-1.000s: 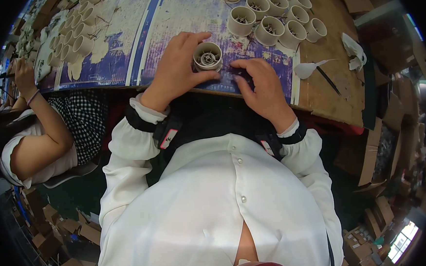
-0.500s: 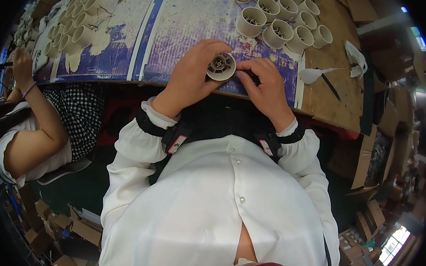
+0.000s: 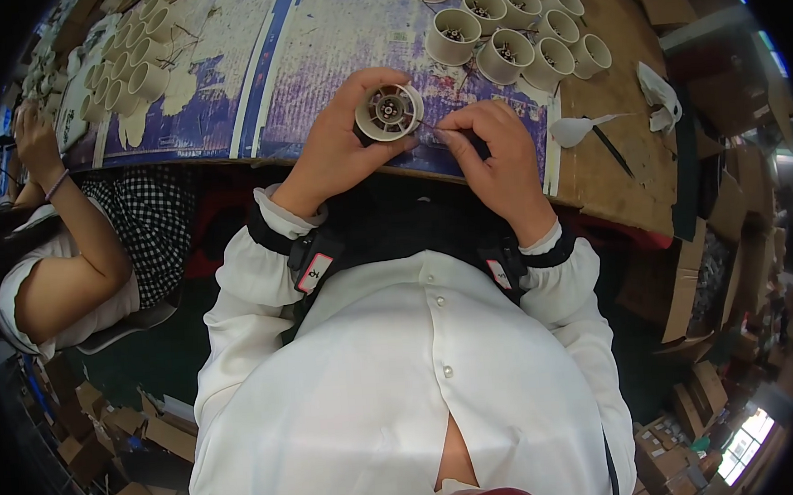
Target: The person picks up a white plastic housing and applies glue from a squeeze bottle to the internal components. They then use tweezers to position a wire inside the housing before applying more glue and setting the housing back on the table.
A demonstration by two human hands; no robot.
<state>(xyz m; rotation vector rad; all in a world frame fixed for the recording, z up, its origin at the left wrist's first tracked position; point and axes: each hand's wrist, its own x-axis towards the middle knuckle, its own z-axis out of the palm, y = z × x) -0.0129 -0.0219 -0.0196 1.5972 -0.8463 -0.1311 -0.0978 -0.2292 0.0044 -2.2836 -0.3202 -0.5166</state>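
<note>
My left hand (image 3: 340,142) is wrapped round a white cylindrical housing (image 3: 390,112), thumb below and fingers over its top. The housing's mouth faces up toward me, showing a ring of spokes and a dark round hub inside. On its right side, my right hand (image 3: 492,151) pinches with thumb and forefinger at a thin dark wire (image 3: 429,126) that leads off the housing. The wire's far end is hidden by the fingers. Both hands are above the table's near edge.
Several similar white housings (image 3: 505,57) with wires stand at the back right of the table (image 3: 609,162); more housings (image 3: 147,81) stand at the left. A white teardrop-shaped piece (image 3: 573,131) and a black pen-like stick (image 3: 614,151) lie at right. A co-worker's arm (image 3: 77,222) is at left.
The housing has moved a little left with my left hand and its mouth turned more toward me. A gap with the wire across it now shows between housing and right hand.
</note>
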